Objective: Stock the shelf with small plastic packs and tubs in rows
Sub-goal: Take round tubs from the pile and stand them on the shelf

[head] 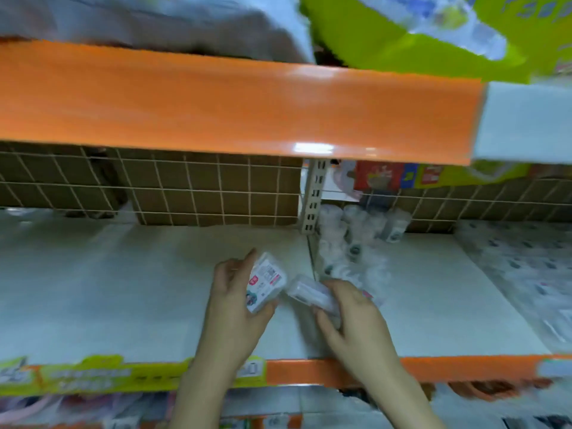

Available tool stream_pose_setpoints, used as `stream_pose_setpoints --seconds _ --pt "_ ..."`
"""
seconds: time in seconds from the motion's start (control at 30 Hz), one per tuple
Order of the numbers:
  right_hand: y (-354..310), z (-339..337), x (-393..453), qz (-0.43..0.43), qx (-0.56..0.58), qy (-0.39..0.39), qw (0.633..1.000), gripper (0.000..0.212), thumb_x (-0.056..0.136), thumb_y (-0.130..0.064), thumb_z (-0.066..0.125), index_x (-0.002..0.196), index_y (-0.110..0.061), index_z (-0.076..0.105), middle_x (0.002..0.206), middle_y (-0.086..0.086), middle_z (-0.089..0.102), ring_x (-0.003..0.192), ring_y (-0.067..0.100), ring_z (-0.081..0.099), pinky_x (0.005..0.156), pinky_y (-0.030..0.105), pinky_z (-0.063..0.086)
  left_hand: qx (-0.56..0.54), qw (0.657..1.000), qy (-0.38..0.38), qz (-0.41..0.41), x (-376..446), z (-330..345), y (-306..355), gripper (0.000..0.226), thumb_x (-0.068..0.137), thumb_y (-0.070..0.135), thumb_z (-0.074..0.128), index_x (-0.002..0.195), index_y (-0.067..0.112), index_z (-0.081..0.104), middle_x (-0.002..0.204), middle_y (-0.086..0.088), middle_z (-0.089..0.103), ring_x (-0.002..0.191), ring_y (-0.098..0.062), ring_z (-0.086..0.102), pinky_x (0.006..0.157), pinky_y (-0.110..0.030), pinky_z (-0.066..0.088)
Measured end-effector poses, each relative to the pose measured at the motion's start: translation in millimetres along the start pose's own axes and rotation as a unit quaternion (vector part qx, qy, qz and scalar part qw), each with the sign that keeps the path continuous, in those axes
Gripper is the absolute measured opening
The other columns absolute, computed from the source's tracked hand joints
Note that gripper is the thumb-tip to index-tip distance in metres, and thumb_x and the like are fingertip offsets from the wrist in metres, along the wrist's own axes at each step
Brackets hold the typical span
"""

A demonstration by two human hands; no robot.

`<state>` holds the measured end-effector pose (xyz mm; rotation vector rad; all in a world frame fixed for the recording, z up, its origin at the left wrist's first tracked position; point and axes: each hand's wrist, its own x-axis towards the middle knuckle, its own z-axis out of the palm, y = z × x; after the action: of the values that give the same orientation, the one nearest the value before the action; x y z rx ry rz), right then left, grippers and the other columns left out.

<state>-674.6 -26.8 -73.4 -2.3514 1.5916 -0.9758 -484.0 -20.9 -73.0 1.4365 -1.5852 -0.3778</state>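
While both hands reach over the pale shelf board (123, 289), each holds one small pack.

From the head view, the left hand (230, 305) pinches a clear plastic pack with a red-and-white label (266, 281) between thumb and curled fingers; the right hand (349, 317) grips a clear, blurred plastic tub (309, 292) just beside it. Far right, small white tubs (353, 239) stand clustered against the wire grid back (185, 187).

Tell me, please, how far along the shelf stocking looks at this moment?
Partly done: small clear tubs already sit in rows by the upright. In hand: the left hand holds a labelled pack, and the right hand grips a clear pack. Left: most of the shelf to the left is bare.
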Motion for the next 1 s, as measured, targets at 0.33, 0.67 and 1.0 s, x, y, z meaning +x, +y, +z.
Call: stream_pose_setpoints --seconds 0.33,0.67,1.0 --pt "54 -39 -18 -0.01 0.026 -0.029 0.999 0.038 0.086 -0.038 0.044 0.12 -0.023 0.05 0.109 -0.005 0.057 0.095 0.009 0.054 0.074 0.01 0.033 0.113 0.992 -0.012 0.061 -8 36 37 0.064 0.072 0.047 0.059 0.131 0.028 0.044 0.119 0.001 0.059 0.107 -0.021 0.053 0.088 -0.028 0.037" --pt "58 -48 -14 0.038 0.077 0.018 0.996 0.03 0.09 -0.03 0.048 0.118 -0.018 0.047 0.104 -0.009 0.047 0.091 0.002 0.045 0.075 0.006 0.031 0.09 0.993 -0.017 0.08 -2 43 45 0.062 0.084 0.043 0.05 0.134 0.008 0.049 0.124 -0.008 0.055 0.112 -0.021 0.048 0.097 -0.02 0.033" --pt "118 -81 -2 0.072 0.098 0.059 0.991 0.032 0.076 -0.037 0.057 0.102 -0.023 0.045 0.095 -0.003 0.048 0.078 -0.001 0.047 0.066 0.003 0.036 0.111 0.993 -0.006 0.046 5 85 81 0.058 0.089 0.051 0.037 0.135 0.017 0.049 0.114 -0.009 0.053 0.101 -0.021 0.05 0.086 -0.022 0.034"
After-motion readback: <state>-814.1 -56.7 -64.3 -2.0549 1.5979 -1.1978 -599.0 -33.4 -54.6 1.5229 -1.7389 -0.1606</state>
